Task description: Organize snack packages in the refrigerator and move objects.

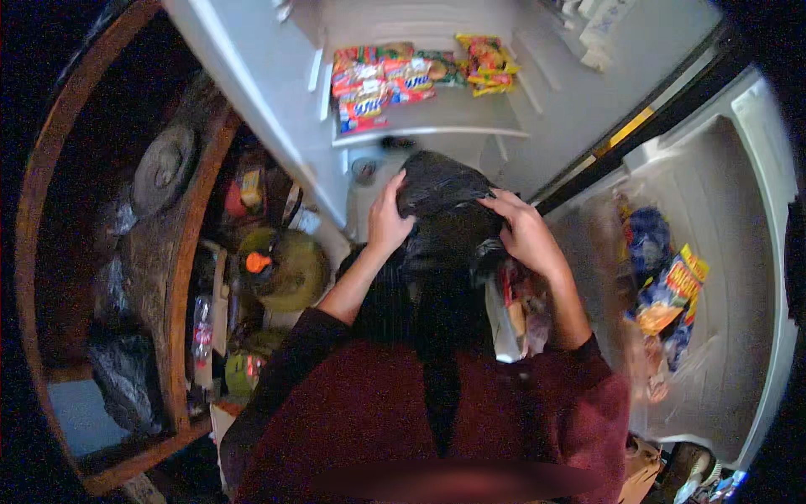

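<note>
Between my two hands, in front of the opened fridge, is a black plastic bag [441, 183]. My left hand [389, 214] grips its left side, the thumb at its lower edge. On the bag's right side, the fingers of my right hand [522, 227] pinch the plastic. What the bag holds is hidden. Beyond it, red snack packets [362, 94] and yellow packets [488, 63] lie on a fridge shelf [459, 120]. Below my right hand is a pale container [504, 334] with red and clear packs.
The opened fridge door [737, 315] is on the right, with a yellow and blue food packet [674, 290] in it. At left, a wooden shelf [182, 302] holds a round metal lid [165, 167] and a dark plastic bag [129, 378]. A plastic bottle [202, 331] lies beside it.
</note>
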A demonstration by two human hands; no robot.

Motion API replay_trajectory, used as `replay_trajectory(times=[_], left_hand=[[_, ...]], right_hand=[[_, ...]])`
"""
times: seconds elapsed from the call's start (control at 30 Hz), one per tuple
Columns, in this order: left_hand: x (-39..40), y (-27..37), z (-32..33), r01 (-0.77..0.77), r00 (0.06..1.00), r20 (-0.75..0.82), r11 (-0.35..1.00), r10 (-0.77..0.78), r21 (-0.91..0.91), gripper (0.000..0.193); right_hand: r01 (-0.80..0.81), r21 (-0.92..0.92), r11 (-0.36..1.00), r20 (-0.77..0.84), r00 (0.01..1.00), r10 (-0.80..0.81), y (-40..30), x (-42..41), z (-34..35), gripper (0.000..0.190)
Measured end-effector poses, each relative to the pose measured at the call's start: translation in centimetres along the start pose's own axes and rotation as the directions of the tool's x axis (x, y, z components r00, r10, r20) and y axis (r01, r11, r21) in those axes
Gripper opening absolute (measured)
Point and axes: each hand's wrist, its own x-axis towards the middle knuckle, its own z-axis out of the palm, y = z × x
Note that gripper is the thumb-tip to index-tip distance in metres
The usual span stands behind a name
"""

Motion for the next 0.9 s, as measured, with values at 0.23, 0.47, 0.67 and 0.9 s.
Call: replay_trajectory(times=[0.23, 0.47, 0.67, 0.9], left_hand=[[2.1, 3.1, -3.1, 0.024, 0.919, 0.394, 1.0, -0.016, -0.017, 0.043], [0.8, 12.2, -7.2, 0.105, 0.806, 0.565, 0.982, -0.177, 0.158, 0.043], [1.4, 27.6, -15.9, 0.134, 0.882, 0.448, 0.989, -0.145, 0.055, 0.027], [0.9, 37.0, -28.2, 0.059, 0.946, 0.315, 0.997, -0.073, 0.052, 0.029]], right_hand=[[-0.326, 0.0, 0.945, 0.011, 0.945, 0.326, 2.4, -1.0, -1.0, 0.06], [-0.499, 0.002, 0.866, 0.11, 0.861, 0.496, -9.1, 0.3, -0.1, 0.041], [-0.429, -0.025, 0.903, 0.163, 0.889, 0.427, -17.9, -1.7, -9.0, 0.033], [-0.393, 0.03, 0.919, 0.035, 0.92, 0.392, -34.3, -2.7, -29.0, 0.044]])
